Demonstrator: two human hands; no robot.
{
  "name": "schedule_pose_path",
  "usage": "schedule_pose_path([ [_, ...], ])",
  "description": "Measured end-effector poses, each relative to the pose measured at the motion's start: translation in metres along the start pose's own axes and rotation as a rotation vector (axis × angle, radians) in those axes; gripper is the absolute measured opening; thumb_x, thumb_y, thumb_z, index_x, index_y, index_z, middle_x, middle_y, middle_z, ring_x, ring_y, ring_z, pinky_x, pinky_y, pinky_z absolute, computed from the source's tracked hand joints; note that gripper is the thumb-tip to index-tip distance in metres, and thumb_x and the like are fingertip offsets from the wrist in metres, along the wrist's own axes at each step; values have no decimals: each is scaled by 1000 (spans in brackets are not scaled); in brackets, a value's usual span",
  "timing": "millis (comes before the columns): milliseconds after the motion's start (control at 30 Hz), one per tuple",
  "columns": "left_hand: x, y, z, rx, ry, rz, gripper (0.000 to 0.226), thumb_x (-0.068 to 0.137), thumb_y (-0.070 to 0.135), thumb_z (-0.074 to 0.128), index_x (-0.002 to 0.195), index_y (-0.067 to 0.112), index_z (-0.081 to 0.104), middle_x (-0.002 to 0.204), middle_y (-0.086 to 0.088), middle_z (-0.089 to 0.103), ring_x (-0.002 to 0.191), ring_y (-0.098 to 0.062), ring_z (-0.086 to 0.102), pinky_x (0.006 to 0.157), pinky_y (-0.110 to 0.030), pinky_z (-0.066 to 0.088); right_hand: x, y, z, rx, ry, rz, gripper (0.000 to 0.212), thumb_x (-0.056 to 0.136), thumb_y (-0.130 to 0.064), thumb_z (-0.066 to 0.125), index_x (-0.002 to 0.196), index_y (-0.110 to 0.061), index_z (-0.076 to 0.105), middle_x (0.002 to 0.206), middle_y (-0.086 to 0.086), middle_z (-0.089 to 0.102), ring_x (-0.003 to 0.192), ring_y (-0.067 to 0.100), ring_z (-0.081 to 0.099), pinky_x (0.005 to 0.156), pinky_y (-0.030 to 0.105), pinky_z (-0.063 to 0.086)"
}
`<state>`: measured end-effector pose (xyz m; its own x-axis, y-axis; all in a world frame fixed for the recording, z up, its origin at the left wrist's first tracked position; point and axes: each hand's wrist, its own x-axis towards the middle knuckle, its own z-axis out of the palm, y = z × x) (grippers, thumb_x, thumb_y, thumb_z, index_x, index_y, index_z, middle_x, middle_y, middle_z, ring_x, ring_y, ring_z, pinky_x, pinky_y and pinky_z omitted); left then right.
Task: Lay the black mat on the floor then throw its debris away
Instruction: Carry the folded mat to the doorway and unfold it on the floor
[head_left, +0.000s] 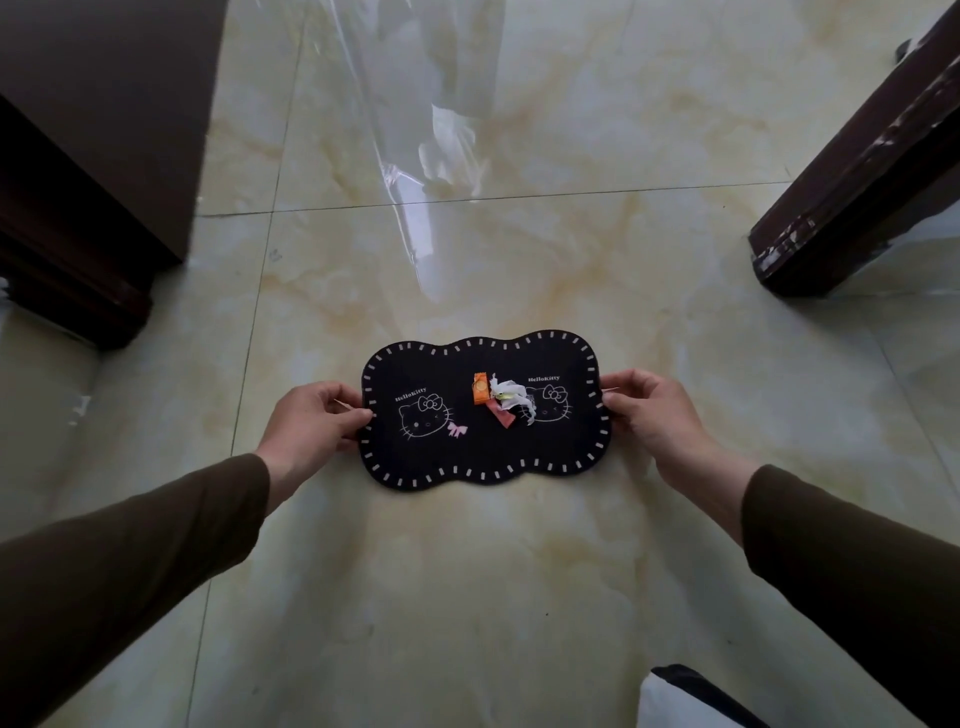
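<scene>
A black mat (447, 457) with a wavy edge, white stitch marks and two cat drawings is held flat just over the marble floor in the middle of the head view. My left hand (317, 423) pinches its left edge. My right hand (649, 410) pinches its right edge. A small heap of debris (501, 400) rests on the mat right of centre: an orange wrapper, crumpled white paper and a red scrap. I cannot tell whether the mat touches the floor.
A dark wooden cabinet (88, 156) stands at the left. A dark wooden leg or frame (857, 176) slants in from the upper right. A white and black object (691, 699) pokes in at the bottom right. Glossy cream floor tiles (467, 597) surround the mat.
</scene>
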<state>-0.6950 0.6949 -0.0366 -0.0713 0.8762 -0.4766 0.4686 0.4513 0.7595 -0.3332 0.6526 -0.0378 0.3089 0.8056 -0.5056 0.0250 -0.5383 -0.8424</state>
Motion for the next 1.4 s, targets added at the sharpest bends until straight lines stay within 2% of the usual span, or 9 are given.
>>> schedule_pose_path([
  [100,-1,-1,-2,141,27,52,7,86,10,75,90,14,71,81,-12,74,70,-25,70,72,-43,61,3,6,-4,-114,45,-22,21,93,5,59,93,-14,69,91,10,71,76,19,66,71,26,57],
  [233,-5,5,-3,345,98,202,22,84,23,79,100,23,64,93,-2,64,81,-20,63,66,-30,50,4,7,-9,-403,146,-176,18,88,-12,71,103,-21,71,96,1,68,84,18,64,71,24,46],
  [333,-7,16,9,367,49,322,36,83,22,79,114,24,62,103,1,57,81,-14,61,67,-21,47,0,1,0,-552,99,-329,35,84,-23,77,117,-21,66,110,0,62,82,12,62,73,25,48],
  [400,-7,23,22,409,-19,386,50,81,25,81,125,24,59,109,2,54,85,-13,59,74,-24,50,-5,-3,11,-620,16,-385,51,80,-28,80,128,-21,61,115,-2,57,85,13,60,79,29,49],
  [533,-7,36,50,482,-168,423,71,77,32,84,140,24,51,122,5,49,98,-13,54,92,-30,50,-11,-3,32,-805,-136,-420,77,77,-39,82,144,-21,48,130,-1,50,109,17,56,89,29,44],
  [667,-4,49,75,532,-186,453,75,76,29,85,142,19,50,127,0,48,108,-18,53,97,-32,47,-9,-4,50,-922,-157,-445,88,73,-42,83,147,-18,42,135,4,46,123,23,52,94,33,43],
  [1000,0,55,107,567,-109,468,74,73,31,84,138,16,52,131,-8,48,122,-26,46,103,-40,42,-1,2,68,-1037,-103,-518,94,69,-50,83,146,-17,41,133,4,44,121,25,44,98,39,46],
  [1200,3,49,112,624,-148,538,84,74,32,81,148,17,44,151,-6,41,140,-27,27,116,-44,31,9,-4,77,-1164,-271,-667,113,62,-59,83,154,-19,32,158,2,34,144,26,25,115,43,30],
  [1400,15,41,104,694,-264,577,107,78,45,78,162,15,17,170,-2,14,156,-21,5,124,-36,10,26,-7,74,-1248,-457,-678,133,63,-75,72,161,-12,8,171,4,5,157,18,-3,127,38,4],
])
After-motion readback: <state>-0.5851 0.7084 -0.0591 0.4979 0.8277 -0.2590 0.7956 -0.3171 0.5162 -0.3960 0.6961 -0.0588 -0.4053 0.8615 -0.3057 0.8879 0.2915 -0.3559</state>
